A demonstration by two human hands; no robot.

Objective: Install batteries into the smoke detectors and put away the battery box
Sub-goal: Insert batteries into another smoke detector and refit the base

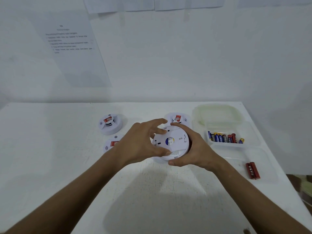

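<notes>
Head | both hands (pixel 140 142) (pixel 194 149) grip smoke detector (pixel 172 142) | label unreadable

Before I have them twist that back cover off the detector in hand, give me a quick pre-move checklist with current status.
1. Held smoke detector is back side up, cover facing the camera: ok.
2. Right hand grips its rim from the right: ok.
3. Left hand has fingers curled on the cover: ok.
4. Two loose red batteries lie within reach on the table to the right: ok.
5. Battery box is open, its lid set behind it, more batteries inside: ok.
6. Whether the cover is already unlocked: cannot tell.
</notes>
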